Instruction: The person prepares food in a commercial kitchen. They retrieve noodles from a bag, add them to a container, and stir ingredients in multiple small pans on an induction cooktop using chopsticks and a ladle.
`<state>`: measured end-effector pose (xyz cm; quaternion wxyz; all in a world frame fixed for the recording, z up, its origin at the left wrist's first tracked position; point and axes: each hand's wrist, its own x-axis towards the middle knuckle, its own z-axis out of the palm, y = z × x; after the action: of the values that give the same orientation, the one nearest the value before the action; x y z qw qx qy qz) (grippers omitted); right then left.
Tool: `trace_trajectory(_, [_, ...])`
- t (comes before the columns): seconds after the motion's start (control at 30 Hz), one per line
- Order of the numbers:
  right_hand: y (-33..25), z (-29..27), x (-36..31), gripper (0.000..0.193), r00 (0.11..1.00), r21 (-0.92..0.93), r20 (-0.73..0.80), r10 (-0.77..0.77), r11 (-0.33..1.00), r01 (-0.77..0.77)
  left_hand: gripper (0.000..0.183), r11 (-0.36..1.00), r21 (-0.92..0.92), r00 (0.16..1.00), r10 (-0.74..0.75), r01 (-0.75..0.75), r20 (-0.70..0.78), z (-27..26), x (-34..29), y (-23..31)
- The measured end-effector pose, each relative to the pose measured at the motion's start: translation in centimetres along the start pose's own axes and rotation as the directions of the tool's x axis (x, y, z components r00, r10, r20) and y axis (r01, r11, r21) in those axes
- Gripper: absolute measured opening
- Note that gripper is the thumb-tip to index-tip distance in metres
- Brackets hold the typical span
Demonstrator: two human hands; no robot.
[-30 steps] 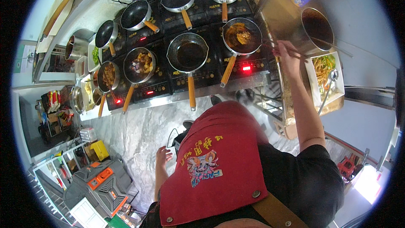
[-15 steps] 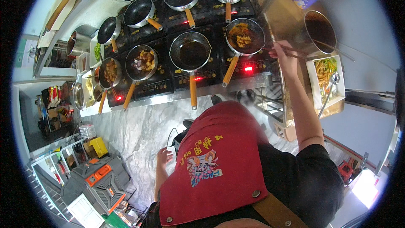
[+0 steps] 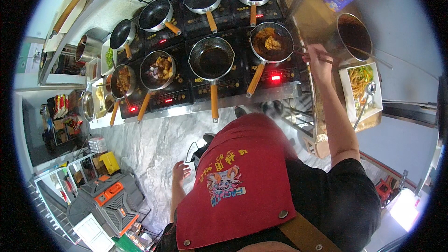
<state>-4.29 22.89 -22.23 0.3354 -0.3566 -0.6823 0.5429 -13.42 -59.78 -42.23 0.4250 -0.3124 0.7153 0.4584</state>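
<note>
Two hands: uneven work here, folks, with the right hand [image 3: 319, 59] up at the stove's right end and the left hand [image 3: 180, 172] low beside the red apron [image 3: 256, 172].
Chopsticks [image 3: 328, 60]: pinched in the right hand's closed fingers, running roughly crosswise, thin ends pointing left; whether they touch the rim or clear it, I cannot tell.
Front-right pan [image 3: 285, 50]: directly left of that grip and slightly farther from the body, its right rim just beside the chopstick ends.
Sauced food [image 3: 273, 43]: a golden-brown clump around the pan's middle, beyond the near rim as seen from the chopsticks.
Wooden handle [image 3: 255, 80]: slanting back toward the person and leftward, past the stove's metal front edge [image 3: 284, 91]; no hand on it.
Nearer hand: the right, by plenty; the left hangs well apart, fingers loosely curled with gaps between them, nothing visible in its hold.
Crowded side: tall steel pot [image 3: 336, 39] close to the right of the grip, white tray [image 3: 348, 98] of noodle-like strands nearer the body, spoon [image 3: 370, 88] lying in it.
Room: a strip of counter between pan and pot; leftward, the neighbouring pan [image 3: 212, 60] stands apart, a gap between rims.
</note>
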Motion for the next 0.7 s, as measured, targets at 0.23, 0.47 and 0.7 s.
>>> trace_trajectory(0.23, [0.7, 1.4, 0.0, 0.017, 0.999, 0.063, 0.033, 0.008, 0.998, -0.011, 0.043, 0.997, 0.065, 0.999, 0.038, -0.04, 0.039, 0.3, -1.0, 1.3])
trace_trajectory(0.47, [1.7, 2.8, -0.6, 0.017, 0.991, 0.07, 0.112, -0.074, 0.995, 0.067, 0.045, 0.994, 0.102, 0.999, 0.03, -0.034, 0.036, 0.6, -1.1, 1.1])
trace_trajectory(0.7, [0.6, 2.2, 1.2, 0.019, 0.998, 0.048, 0.026, -0.06, 0.997, 0.059, 0.042, 0.996, 0.085, 0.999, -0.004, 0.0, 0.038, 0.1, -0.5, -0.4])
